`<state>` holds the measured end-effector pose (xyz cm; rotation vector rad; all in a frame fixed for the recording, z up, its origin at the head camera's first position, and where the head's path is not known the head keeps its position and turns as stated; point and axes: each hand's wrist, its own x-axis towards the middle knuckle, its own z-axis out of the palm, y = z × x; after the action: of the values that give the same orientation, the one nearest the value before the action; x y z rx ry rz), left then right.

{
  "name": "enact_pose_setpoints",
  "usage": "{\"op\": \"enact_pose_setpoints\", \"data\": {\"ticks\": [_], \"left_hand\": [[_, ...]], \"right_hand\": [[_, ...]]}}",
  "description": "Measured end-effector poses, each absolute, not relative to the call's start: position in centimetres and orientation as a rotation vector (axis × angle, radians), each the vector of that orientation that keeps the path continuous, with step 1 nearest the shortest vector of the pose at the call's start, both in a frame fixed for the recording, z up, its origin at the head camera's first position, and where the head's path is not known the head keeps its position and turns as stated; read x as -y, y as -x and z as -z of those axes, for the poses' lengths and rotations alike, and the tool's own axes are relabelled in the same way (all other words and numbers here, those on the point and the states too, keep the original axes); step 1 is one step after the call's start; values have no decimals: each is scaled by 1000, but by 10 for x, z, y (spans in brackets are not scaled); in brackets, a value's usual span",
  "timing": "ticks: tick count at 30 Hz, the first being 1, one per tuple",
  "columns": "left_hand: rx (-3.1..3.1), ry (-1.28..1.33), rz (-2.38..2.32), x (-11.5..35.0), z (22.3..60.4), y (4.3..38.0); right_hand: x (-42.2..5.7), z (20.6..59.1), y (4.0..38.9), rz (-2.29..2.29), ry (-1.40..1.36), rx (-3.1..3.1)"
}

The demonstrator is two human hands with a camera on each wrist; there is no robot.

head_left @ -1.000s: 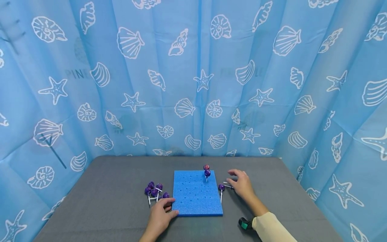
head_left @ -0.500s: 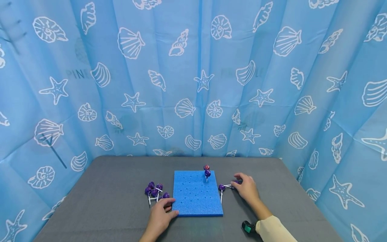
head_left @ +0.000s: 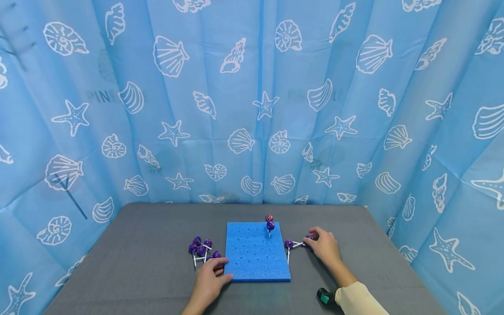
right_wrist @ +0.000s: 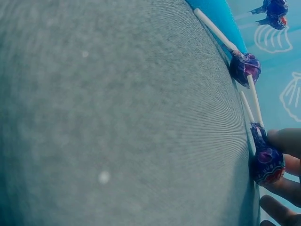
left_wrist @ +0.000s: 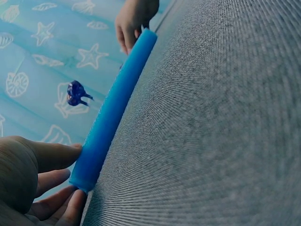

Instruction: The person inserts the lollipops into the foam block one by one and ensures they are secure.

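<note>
My left hand holds the near left corner of a blue foam board with rows of small holes; in the left wrist view the thumb lies on top and fingers at its edge. Two purple-wrapped lollipops stand upright at the board's far right. To the right of the board, my right hand pinches the wrapped head of a lollipop lying on the table, thumb on one side and fingers on the other. Another lollipop lies beside the board's right edge, and a white stick reaches from the gripped one's side toward it.
A cluster of several purple lollipops lies left of the board, close to my left hand. Everything rests on a grey cloth-covered table. A blue curtain with white shell prints hangs behind it.
My right hand has moved right and slightly nearer, from over the sticks to the head of the lollipop. The left hand and the board have stayed in place.
</note>
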<state>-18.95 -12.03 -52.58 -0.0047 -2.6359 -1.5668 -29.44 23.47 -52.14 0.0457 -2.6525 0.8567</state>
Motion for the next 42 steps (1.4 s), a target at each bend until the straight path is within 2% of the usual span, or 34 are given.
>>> {"op": "enact_pose_setpoints", "data": {"ticks": [42], "left_hand": [[2568, 85, 1564, 121, 528, 187]], "right_hand": [[-225, 511, 296, -1040, -83, 2348]]}}
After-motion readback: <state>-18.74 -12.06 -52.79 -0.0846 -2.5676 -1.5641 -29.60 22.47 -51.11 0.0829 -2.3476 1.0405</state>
